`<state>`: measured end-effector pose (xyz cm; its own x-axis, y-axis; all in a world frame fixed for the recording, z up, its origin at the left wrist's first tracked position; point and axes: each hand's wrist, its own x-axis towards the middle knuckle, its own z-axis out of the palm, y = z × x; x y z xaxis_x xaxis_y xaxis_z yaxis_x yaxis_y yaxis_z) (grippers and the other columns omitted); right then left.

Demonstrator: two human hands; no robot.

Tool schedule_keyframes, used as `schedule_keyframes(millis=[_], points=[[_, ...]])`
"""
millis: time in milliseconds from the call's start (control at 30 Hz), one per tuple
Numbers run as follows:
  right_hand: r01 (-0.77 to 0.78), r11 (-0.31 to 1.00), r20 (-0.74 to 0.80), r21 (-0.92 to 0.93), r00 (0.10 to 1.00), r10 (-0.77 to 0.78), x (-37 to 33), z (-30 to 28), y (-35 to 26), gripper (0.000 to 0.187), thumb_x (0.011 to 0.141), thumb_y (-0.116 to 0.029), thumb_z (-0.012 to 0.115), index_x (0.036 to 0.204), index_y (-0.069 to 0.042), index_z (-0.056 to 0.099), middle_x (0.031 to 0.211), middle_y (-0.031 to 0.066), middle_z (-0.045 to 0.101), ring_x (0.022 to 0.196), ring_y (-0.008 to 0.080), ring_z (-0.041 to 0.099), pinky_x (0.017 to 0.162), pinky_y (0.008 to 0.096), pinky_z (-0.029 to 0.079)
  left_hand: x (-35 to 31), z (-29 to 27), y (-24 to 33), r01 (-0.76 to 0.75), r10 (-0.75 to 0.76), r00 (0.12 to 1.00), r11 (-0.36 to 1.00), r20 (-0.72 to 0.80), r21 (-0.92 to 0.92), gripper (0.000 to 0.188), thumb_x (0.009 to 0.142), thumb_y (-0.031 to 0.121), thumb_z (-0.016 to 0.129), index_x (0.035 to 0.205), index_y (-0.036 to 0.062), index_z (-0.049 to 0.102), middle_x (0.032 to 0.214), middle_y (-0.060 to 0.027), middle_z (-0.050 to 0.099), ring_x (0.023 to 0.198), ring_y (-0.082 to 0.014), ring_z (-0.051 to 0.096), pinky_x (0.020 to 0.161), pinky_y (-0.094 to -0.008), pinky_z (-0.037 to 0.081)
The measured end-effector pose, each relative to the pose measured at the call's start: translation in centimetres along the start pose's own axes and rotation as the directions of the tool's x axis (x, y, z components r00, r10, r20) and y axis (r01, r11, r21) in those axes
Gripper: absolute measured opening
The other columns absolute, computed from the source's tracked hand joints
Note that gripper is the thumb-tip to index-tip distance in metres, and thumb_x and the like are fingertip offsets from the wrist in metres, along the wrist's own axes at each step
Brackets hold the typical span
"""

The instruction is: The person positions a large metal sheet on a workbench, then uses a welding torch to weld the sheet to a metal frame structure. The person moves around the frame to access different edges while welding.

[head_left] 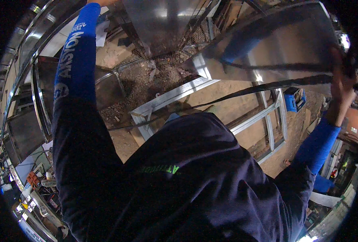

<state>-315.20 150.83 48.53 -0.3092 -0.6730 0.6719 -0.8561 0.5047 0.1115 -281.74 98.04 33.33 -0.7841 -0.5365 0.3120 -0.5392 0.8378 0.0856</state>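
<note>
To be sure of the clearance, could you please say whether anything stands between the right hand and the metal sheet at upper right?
Nothing visible stands between the right hand and the metal sheet: the hand is at the sheet's right edge, though that spot is too dark to confirm contact.

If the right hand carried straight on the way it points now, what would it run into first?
Most likely the right end of the large shiny sheet, which the right hand overlaps in view. Blur and the dark rim hide whether they already touch.
</note>
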Motion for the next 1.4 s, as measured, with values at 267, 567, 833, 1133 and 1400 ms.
schedule_keyframes(millis=[267, 567, 833, 1133, 1400], points=[[-0.157, 0.982, 0.083, 0.107, 0.985, 0.149, 1.5, 10.8, -4.2, 0.059, 0.082, -0.057, 0.076, 0.103, -0.003, 0.075, 0.091, 0.0213, 0.075, 0.090, 0.0362, 0.074, 0.077, 0.0421, 0.056, -0.1, 0.1, 0.1, -0.014, 0.012, 0.997, 1.000, -0.071, -0.028, 0.057, 0.065, 0.032, 0.086, 0.110, 0.0079, 0.062, 0.096, -0.0151, 0.069, 0.094, -0.0375, 0.068, 0.080, -0.0469, 0.053], [-0.254, 0.957, 0.253, 0.142, 0.944, 0.213, 0.5, 22.1, -6.1, 0.069, 0.079, -0.069, 0.074, 0.095, -0.003, 0.074, 0.085, 0.0247, 0.072, 0.086, 0.0432, 0.071, 0.074, 0.0487, 0.055, 0.0, -0.5, 1.2, 0.005, -0.005, 1.000, 1.000, -0.014, 0.024, 0.050, 0.064, 0.030, 0.087, 0.093, 0.0075, 0.054, 0.085, -0.0148, 0.063, 0.083, -0.0370, 0.065, 0.071, -0.0483, 0.049], [-0.286, 0.879, 0.396, 0.381, 0.910, 0.124, -1.8, 28.0, -5.1, 0.050, 0.081, -0.047, 0.083, 0.098, -0.001, 0.073, 0.082, 0.0209, 0.072, 0.077, 0.0380, 0.069, 0.072, 0.0438, 0.053, -0.5, -0.9, 0.9, -0.036, 0.034, 0.999, 0.998, -0.041, -0.058, 0.045, 0.064, 0.023, 0.082, 0.089, 0.0075, 0.049, 0.076, -0.0124, 0.052, 0.070, -0.0350, 0.055, 0.066, -0.0460, 0.044], [-0.148, 0.920, 0.205, 0.364, 0.976, 0.075, -2.6, 30.6, -6.2, 0.048, 0.081, -0.040, 0.083, 0.106, -0.001, 0.071, 0.096, 0.0213, 0.071, 0.087, 0.0408, 0.069, 0.075, 0.0454, 0.055, -0.2, 0.7, -1.3, -0.013, 0.016, 0.999, 0.997, 0.039, -0.076, 0.041, 0.081, 0.031, 0.080, 0.087, 0.0097, 0.045, 0.074, -0.0062, 0.033, 0.062, -0.0198, 0.037, 0.063, -0.0382, 0.036], [-0.052, 0.927, 0.081, 0.370, 0.996, 0.024, -1.4, 30.7, -6.2, 0.043, 0.082, -0.039, 0.082, 0.105, -0.004, 0.073, 0.094, 0.0179, 0.070, 0.085, 0.0386, 0.068, 0.074, 0.0454, 0.055, 0.3, 2.4, -3.5, -0.318, 0.284, 0.948, 0.859, -0.142, -0.402, 0.041, 0.085, 0.034, 0.077, 0.087, 0.0075, 0.045, 0.072, -0.0035, 0.026, 0.061, -0.0179, 0.028, 0.061, -0.0375, 0.032]])
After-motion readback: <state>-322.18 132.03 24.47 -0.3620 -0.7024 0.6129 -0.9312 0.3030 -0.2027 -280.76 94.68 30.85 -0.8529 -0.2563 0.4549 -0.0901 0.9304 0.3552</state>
